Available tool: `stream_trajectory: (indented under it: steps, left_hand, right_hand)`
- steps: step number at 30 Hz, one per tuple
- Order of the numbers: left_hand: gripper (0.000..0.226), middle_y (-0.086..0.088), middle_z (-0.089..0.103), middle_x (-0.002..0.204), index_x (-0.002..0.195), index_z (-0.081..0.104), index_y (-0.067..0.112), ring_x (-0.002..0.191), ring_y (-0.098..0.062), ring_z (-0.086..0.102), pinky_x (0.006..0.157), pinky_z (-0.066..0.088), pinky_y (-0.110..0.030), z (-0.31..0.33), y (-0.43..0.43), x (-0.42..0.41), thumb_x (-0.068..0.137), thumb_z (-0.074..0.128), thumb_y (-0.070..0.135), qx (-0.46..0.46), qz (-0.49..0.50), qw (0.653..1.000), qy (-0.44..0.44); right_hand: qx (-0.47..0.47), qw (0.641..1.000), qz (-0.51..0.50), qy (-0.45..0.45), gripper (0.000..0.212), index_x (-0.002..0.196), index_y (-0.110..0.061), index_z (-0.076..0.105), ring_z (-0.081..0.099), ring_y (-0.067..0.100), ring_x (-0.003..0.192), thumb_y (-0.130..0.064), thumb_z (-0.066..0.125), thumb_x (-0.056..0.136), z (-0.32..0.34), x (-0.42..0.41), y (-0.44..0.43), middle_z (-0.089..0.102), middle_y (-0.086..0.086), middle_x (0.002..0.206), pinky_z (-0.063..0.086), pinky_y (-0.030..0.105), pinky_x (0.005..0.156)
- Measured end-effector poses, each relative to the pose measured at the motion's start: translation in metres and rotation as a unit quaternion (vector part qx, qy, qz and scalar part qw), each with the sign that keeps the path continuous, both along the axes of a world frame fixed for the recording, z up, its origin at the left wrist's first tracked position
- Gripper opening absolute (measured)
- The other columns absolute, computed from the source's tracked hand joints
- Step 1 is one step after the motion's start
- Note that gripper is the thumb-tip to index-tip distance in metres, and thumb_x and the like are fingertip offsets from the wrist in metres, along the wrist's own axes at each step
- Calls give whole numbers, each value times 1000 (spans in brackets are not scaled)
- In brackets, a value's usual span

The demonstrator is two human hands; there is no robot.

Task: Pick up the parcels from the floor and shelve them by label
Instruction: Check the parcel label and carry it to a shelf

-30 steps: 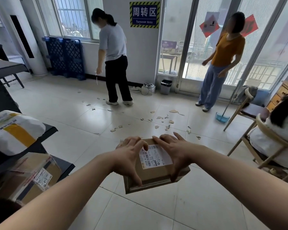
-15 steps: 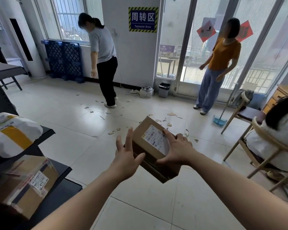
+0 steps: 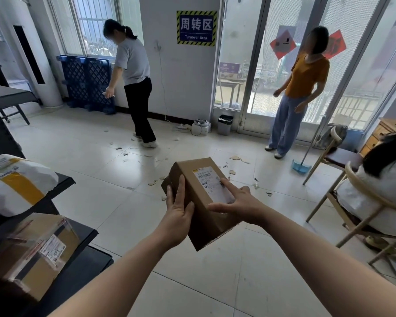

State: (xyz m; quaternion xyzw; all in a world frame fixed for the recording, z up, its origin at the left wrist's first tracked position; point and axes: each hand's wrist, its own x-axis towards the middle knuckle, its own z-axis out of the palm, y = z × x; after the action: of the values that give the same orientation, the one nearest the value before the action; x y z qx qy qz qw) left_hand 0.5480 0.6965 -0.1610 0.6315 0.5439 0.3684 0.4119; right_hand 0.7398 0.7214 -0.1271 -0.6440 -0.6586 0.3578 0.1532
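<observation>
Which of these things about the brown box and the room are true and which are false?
1. The brown cardboard box is held by both hands. True: the left hand grips its left side and the right hand rests on top.
2. The white shipping label faces down. False: it faces up, with a right finger touching it.
3. A white and yellow padded parcel lies on the black shelf at the left. True.
4. The floor is clean. False: small torn scraps lie scattered on the pale tiles.
5. The blue dustpan hangs on the wall. False: it stands on the floor near the wooden chair.
</observation>
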Motion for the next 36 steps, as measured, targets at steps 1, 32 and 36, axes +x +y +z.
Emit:
stream_trajectory:
  steps: [1,32,36]
  left_hand:
    - [69,6,-26,157,123,-11,73,148,-17,-8,118,15,-48,1,2,-2,101,35,28,1,2,1000,0]
    - [69,1,42,138,143,21,44,109,-24,60,62,60,-34,-10,8,-15,90,60,23,-98,-59,993,15]
    - [86,-3,43,139,143,17,47,106,-24,61,61,57,-25,-12,7,-19,81,71,20,-106,-72,992,22]
  right_hand:
    - [3,1000,5,3,101,146,-47,10,39,32,123,-68,67,66,0,0,-1,26,5,131,40,40,102]
    - [102,987,-16,125,48,139,-27,43,39,14,122,-10,44,95,-42,9,-21,31,-3,136,46,9,74]
    - [99,986,-11,132,49,142,-29,37,36,12,122,-11,41,97,-44,6,-25,25,-3,140,43,6,78]
